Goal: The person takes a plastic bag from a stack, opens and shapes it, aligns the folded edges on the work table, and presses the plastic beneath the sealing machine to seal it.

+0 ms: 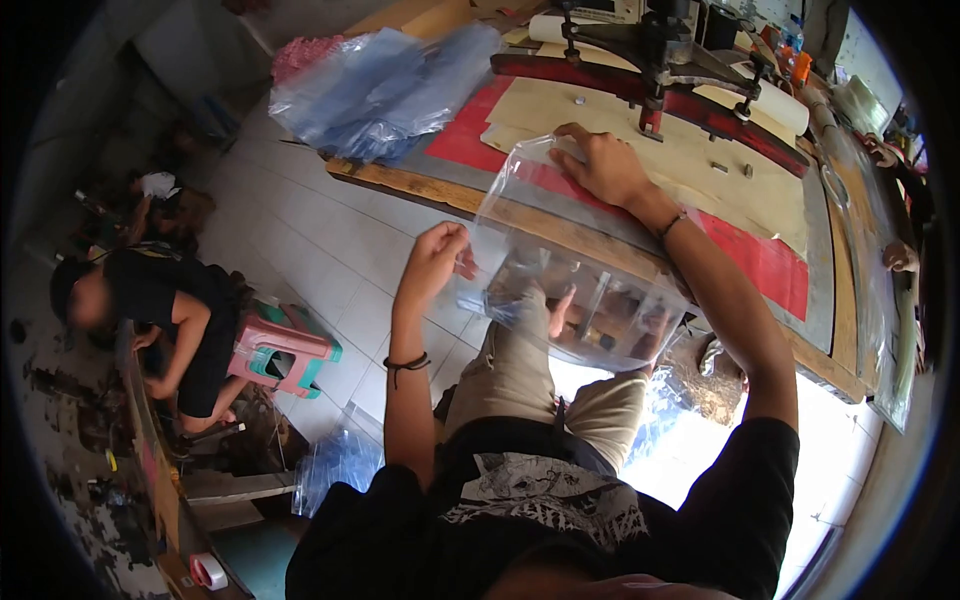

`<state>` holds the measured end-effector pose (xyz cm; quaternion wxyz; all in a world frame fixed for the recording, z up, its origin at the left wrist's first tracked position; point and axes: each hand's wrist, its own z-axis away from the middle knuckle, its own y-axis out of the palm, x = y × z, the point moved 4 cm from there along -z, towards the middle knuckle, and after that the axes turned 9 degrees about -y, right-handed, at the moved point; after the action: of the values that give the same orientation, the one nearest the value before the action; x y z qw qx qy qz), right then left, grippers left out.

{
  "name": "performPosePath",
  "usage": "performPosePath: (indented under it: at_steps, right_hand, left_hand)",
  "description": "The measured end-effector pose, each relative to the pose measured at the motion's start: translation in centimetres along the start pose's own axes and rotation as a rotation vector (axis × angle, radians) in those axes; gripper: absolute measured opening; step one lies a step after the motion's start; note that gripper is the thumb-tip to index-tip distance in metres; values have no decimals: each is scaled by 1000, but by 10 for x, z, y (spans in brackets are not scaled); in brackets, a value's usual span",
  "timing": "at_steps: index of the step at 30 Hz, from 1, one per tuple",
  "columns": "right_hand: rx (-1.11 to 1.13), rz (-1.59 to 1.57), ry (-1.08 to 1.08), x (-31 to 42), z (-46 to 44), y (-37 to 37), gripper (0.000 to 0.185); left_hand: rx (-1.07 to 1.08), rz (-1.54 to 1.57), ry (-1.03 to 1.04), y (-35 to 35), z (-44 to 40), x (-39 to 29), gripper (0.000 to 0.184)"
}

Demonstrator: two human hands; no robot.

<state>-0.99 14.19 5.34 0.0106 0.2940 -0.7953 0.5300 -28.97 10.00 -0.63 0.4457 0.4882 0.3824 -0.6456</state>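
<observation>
A clear plastic sheet or bag (600, 285) hangs from the front edge of the worktable down over my lap. My left hand (435, 262) is beside its left edge, fingers curled and pinched together on the plastic. Over the table's front part, my right hand (607, 168) has its fingers bent at the sheet's upper edge, with the thumb apart from the index finger; its grip is hard to make out. Behind it stands a machine with a long red and black bar (590, 82) above a beige sheet (560, 115) and a red mat (465, 135).
Folded clear bluish plastic (385, 90) lies at the table's left end. A seated person (175, 320) is at the left, by a pink and green stool (285, 350). More plastic (340, 465) lies on the floor. At the right, another person's hand (900, 257) shows near hanging plastic.
</observation>
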Motion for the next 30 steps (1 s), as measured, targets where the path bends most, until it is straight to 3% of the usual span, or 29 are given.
performPosePath:
  at_steps: [6,9,12,21,24,27,30]
  right_hand:
    - [-10,1,4,-3,-5,4,42]
    - [-7,-2,2,-2,-1,4,41]
    - [9,9,11,1,-1,1,41]
    - [-9,22,-16,-1,-2,3,41]
    - [-12,33,-6,-1,-3,4,39]
    - [1,45,4,2,-1,3,37]
    - [0,36,2,0,-2,4,37]
  left_hand:
    - [-15,-275,161,-10,-8,-13,20]
    - [29,-151,-6,-12,-6,-7,20]
    - [317,258,-69,-12,-14,9,17]
    - [-34,393,-227,-3,-6,12,19]
    - [180,214,-62,-23,-10,10,22]
    - [15,27,-10,-30,-1,7,21]
    - [-17,-159,79,-17,17,-7,22]
